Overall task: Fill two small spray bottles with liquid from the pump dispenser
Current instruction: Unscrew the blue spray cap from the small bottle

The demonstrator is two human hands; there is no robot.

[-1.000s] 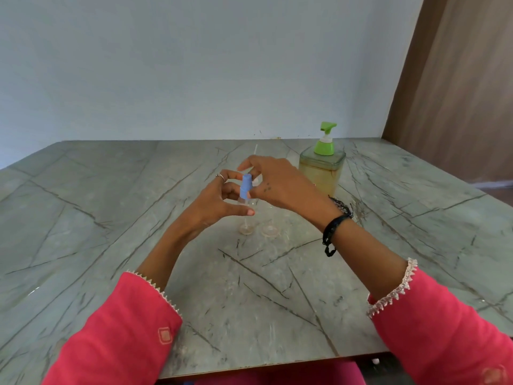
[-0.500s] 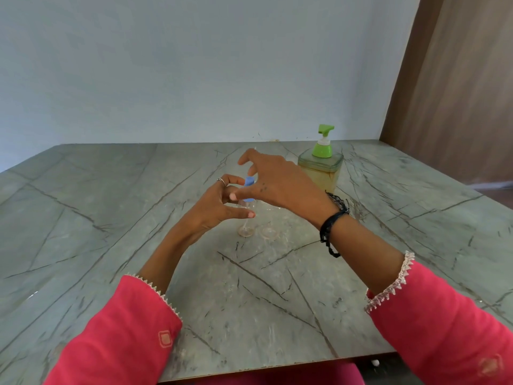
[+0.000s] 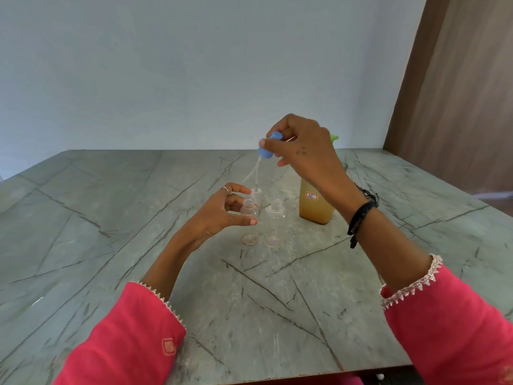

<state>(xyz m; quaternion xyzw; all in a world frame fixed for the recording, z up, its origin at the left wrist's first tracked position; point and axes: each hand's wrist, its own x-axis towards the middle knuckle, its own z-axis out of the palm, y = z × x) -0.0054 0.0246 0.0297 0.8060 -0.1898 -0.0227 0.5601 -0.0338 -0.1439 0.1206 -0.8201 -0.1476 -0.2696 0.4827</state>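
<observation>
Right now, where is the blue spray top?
In the head view, the blue spray top is up in the air, pinched by the right hand, above the two open small bottles and left of the pump dispenser.

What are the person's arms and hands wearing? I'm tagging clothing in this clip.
Both arms have pink sleeves with pale zigzag lace cuffs. The left hand wears a silver finger ring; the right hand has small dot markings on its back and a black beaded wristband.
</observation>
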